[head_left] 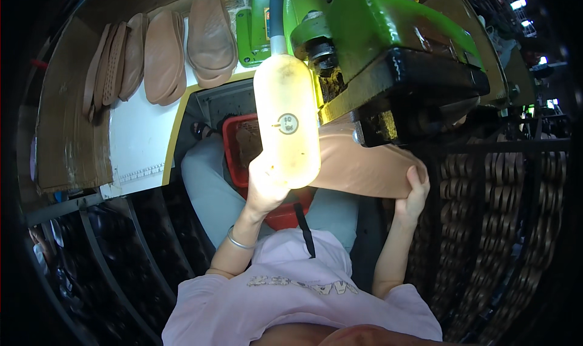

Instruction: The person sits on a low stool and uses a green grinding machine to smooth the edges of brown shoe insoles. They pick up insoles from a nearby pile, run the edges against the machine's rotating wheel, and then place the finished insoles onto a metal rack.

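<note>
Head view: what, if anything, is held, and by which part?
A curved tan shoe sole, held by its right end in the right hand; the hold of the left hand is hidden behind the glowing pale-yellow oval lamp.

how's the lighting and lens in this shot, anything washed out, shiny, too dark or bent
Head view: the lamp glares and washes out the left hand beside it; head view: bright highlights streak the green machine; head view: the rack at lower left sinks into shadow, its bars bowed by the fisheye; head view: the corners go black.
</note>
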Demonstrator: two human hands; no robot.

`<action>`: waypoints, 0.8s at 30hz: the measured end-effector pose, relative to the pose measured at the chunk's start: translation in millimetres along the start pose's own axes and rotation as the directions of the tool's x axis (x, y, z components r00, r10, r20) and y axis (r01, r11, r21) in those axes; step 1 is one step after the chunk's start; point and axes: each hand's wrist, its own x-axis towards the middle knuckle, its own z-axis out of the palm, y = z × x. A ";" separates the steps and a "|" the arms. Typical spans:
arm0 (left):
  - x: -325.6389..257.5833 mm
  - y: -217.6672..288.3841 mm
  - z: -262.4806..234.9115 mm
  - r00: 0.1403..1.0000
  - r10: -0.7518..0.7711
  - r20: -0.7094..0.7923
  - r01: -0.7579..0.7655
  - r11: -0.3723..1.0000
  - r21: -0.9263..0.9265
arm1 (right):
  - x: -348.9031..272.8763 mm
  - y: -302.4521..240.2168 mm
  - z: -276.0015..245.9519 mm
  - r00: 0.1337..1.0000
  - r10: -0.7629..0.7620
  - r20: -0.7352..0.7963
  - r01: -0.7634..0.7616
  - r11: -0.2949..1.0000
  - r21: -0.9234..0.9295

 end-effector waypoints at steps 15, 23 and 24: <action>-12.1 62.3 -57.8 0.988 -0.075 -0.137 0.090 0.990 0.110 | 27.7 4.3 99.4 0.915 -0.098 0.391 0.104 0.995 0.005; -47.4 69.4 -110.7 0.963 -0.156 -0.220 0.172 0.984 0.055 | 5.0 15.6 125.9 0.752 -0.126 0.647 0.248 0.964 -0.100; -51.8 67.6 -114.7 0.958 -0.168 -0.234 0.181 0.983 0.035 | 2.7 21.3 126.8 0.756 -0.136 0.640 0.256 0.962 -0.098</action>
